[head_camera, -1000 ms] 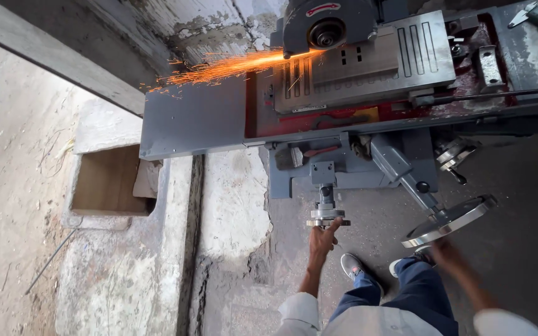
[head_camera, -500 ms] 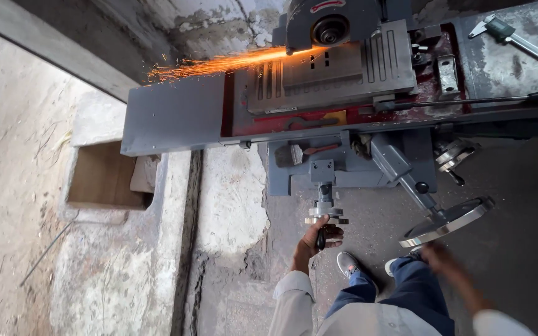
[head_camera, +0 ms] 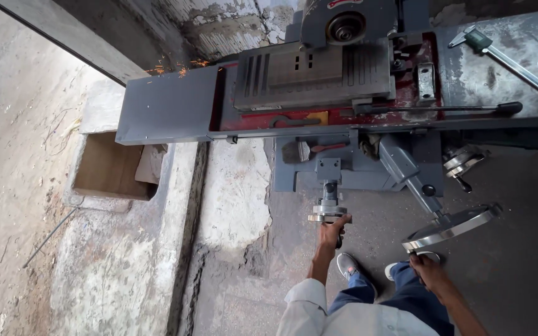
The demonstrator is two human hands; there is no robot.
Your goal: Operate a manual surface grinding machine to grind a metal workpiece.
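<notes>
Machine top was cut off by the upper edge of the head view, so only the lower part of the grinding wheel (head_camera: pixel 345 28) and its guard showed; a few sparks (head_camera: pixel 179 67) were just visible at the wall, small and hard to make out. Person's body was cropped at the bottom edge: only a white sleeve, blue trouser legs and two shoes showed. Left hand (head_camera: pixel 332 233) reached fwd w/ the arm nearly straight, fingers clenched round the small handwheel (head_camera: pixel 327 213) on the machine's front, below the grey saddle (part of that wheel was hidden under the knuckles). Right hand (head_camera: pixel 426 270) sat lower and nearer the body, fingers curled at the lower rim of the large handwheel (head_camera: pixel 451 228), which stood tilted on its angled shaft; whether it truly gripped the rim or a handle there couldn't be told, the fingertips being hidden under the wheel. Cardboard box (head_camera: pixel 108 167) lay in a recess in the concrete floor to the left, open, w/ a crumpled sheet of paper at its right end, otherwise bare inside. Ribbed chuck plate (head_camera: pixel 314 73) sat on the red table under the wheel. Caliper (head_camera: pixel 504 55) lay on the grey bench at upper right, well apart from both hands.
</notes>
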